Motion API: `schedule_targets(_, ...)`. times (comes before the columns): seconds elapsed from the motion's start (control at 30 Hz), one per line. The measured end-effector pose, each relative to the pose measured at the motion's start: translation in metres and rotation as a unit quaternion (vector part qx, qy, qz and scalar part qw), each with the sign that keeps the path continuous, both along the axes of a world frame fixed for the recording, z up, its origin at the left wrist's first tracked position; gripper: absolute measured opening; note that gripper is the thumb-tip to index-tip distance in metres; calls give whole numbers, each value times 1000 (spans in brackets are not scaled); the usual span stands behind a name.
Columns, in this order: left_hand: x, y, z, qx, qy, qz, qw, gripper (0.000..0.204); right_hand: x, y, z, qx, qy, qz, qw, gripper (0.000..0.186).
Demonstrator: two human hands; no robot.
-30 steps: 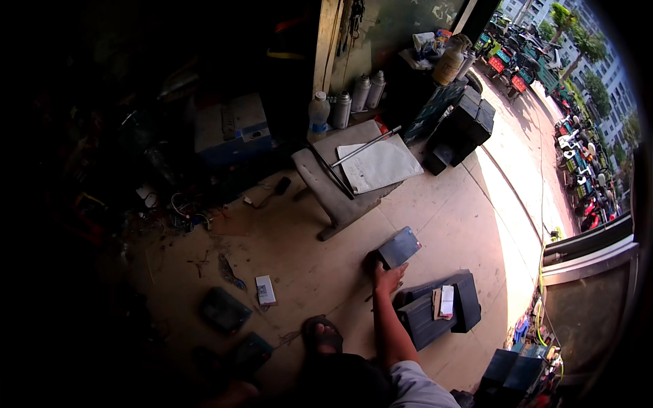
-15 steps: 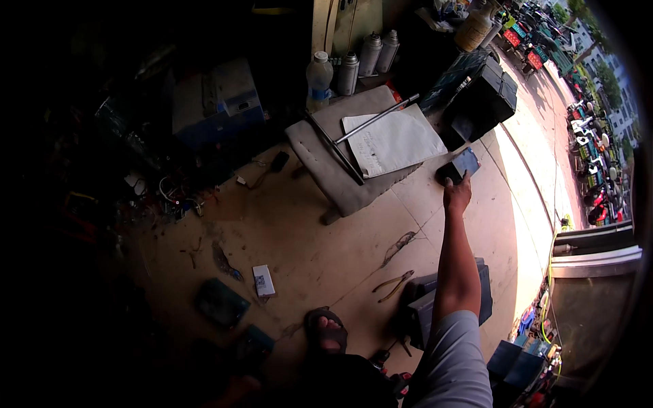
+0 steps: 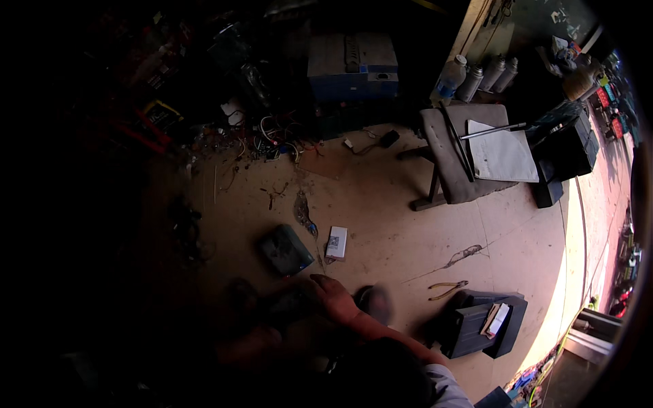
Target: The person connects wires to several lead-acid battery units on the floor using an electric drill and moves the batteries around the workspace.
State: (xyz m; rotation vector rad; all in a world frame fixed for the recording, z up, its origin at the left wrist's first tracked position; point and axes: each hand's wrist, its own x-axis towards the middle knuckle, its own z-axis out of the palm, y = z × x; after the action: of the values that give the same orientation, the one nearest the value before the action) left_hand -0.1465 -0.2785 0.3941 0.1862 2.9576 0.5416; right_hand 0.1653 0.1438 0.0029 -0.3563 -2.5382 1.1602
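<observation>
Low in the frame a forearm comes up from the near edge, and the right hand [image 3: 332, 296] reaches left onto a dark flat object [image 3: 289, 304] lying on the floor in deep shadow. The hand rests on or against it, but the fingers are lost in the dark — whether they are clenched round it or lie loose cannot be told. The left hand cannot be made out; a reddish blur in the shadow to the near left is too dim to name.

Just right of the right hand sits a foot in a sandal [image 3: 374, 302]. Further right, near the sunlit strip, a dark box [image 3: 469, 326] stands on the floor with small cards on top, and yellow-handled pliers [image 3: 445, 289] lie just beyond it.

A little beyond the hand lies a dark pad [image 3: 284, 250], tilted, and just right of it a small white card [image 3: 336, 242], the two close but apart.

Further off, to the right, a grey stool [image 3: 452, 163] carries a white sheet [image 3: 501, 155] and a thin rod [image 3: 492, 130] across it. A black case [image 3: 568, 153] stands right of the stool.

At the far side — a blue and grey box [image 3: 352, 66], a tangle of wires [image 3: 269, 139] to its left, and bottles [image 3: 476, 78] by the wall.
</observation>
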Motion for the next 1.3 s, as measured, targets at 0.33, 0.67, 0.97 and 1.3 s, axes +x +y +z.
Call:
schedule_targets(0.33, 42, 30, 23, 44, -48, 45, 997, 39, -55, -59, -9, 239, -95, 223, 940, 59)
schedule_targets(0.67, 34, 4, 18, 0, -21, -24, 1000, 54, 9, 59, -1, 147, -143, 230, 951, 51)
schedule_targets(0.97, 71, 144, 60, -199, 22, -130, 971, 55, 160, 219, 41, 152, -248, -94, 952, 51)
schedule_targets(1.3, 22, 79, 21, 13, -23, -148, 989, 37, 180, 196, -15, -42, -259, -732, 629, 110)
